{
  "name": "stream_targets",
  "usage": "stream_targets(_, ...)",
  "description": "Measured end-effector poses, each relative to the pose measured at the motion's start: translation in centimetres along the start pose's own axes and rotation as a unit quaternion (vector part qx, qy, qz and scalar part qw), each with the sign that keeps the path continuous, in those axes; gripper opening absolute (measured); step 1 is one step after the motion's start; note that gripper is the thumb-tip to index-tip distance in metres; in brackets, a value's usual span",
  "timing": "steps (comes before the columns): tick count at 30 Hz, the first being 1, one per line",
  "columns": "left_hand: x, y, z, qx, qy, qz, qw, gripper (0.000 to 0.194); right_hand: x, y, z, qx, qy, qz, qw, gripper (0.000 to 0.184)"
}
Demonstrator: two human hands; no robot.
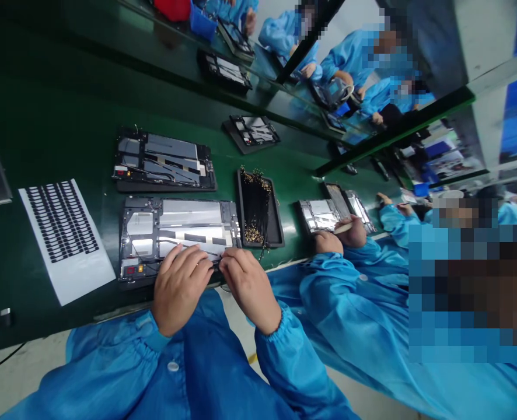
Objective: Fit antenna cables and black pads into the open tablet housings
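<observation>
Left fingers (195,261), right fingers (236,259) on device (188,214), grip unclear, near black-patterned sheet (68,240), markings illegible.

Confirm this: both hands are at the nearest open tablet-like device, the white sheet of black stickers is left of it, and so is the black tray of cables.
No: in the head view, the black tray of cables is right of the nearest open tablet-like device, not left. The left hand, right hand and white sheet are as stated.
</observation>
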State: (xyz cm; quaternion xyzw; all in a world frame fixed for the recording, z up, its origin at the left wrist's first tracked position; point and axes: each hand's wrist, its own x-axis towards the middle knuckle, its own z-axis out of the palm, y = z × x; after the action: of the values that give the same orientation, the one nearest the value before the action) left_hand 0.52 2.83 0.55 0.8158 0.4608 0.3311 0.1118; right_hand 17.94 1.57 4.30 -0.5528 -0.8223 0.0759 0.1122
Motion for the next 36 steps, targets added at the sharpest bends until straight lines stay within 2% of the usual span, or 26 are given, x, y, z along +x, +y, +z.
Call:
stream_targets(7, 0.4, 0.4, 0.5, 0.001, 0.004, 0.021, 1.0, 0.01, 0.3, -0.1, -0.1, -0.008, -0.009, 0.002, 1.0, 0.013)
stream_targets(13, 0.7, 0.4, 0.5, 0.006, 0.005, 0.021, 1.0, 0.01, -0.8, 1.6, 0.2, 0.142, 0.06, 0.002, 0.988, 0.012)
stream_targets(17, 0.8, 0.5, 0.6, 0.013, 0.013, 0.023, 1.0, 0.01, -1.4, 2.2, 0.7, 0.181, 0.089, 0.032, 0.979, 0.012)
stream_targets(27, 1.1, 0.8, 0.7, 0.02, 0.007, 0.008, 1.0, 0.01, -0.8, 2.0, 0.6, 0.129, 0.045, 0.021, 0.99, 0.009)
stream_targets(36, 1.0, 0.8, 0.9, 0.022, 0.011, 0.01, 1.0, 0.011, -1.3, 2.1, 1.2, 0.078, 0.052, 0.007, 0.996, 0.012)
